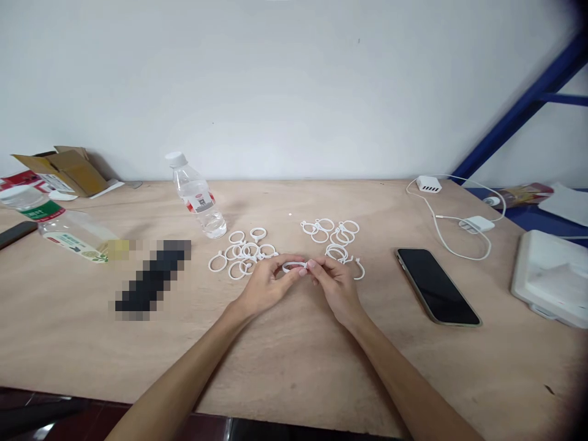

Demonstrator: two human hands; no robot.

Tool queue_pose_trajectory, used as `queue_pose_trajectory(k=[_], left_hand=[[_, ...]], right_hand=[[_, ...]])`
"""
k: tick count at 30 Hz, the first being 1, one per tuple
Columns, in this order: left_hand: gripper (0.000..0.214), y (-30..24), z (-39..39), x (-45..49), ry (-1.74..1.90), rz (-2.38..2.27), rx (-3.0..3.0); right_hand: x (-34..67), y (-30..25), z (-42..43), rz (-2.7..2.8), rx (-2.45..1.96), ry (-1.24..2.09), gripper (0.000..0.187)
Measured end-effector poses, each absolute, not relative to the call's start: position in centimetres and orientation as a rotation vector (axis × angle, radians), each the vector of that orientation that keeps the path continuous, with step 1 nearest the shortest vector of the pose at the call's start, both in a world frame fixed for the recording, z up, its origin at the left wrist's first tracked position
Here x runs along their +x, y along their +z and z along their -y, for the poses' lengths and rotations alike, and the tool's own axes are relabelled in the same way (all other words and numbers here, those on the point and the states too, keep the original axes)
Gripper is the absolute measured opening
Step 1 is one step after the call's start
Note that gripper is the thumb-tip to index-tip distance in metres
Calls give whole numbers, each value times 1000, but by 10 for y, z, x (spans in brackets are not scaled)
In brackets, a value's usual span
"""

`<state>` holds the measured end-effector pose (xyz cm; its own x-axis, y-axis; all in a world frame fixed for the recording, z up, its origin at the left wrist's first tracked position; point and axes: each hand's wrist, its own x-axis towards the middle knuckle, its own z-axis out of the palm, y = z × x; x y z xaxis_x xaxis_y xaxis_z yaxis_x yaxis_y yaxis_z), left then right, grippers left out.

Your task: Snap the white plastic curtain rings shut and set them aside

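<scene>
Ring (293,264), white and thin, was positioned between the left hand (269,283) and the right hand (339,288) over the middle of the counter (275,367), its visible long axis running toward the left and right edges, with neither hand clearly nearer. The left hand's grip was narrow, holding the ring's left side, while the right hand's grip was pinched at its right end, the contact partly hidden. Loose rings lay in a left cluster (250,243) beside the left hand and a right cluster (337,247) beyond the right hand, toward the back edge.
</scene>
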<state>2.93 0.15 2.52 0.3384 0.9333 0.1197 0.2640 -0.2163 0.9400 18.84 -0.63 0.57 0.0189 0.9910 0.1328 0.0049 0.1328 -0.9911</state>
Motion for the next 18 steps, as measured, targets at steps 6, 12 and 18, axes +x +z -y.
queue_pose_trajectory(k=[6,12,18], left_hand=[[33,34,-3,21,862,-1221,1868],[37,24,-24,-15,785,-1637,2237],[43,20,-49,-10,827,-1777,2392]], right_hand=[[187,2,5,1303,-1150,1168,28],[178,-3,12,1636,-1181,881,27],[176,-2,15,1737,-1134,807,26]])
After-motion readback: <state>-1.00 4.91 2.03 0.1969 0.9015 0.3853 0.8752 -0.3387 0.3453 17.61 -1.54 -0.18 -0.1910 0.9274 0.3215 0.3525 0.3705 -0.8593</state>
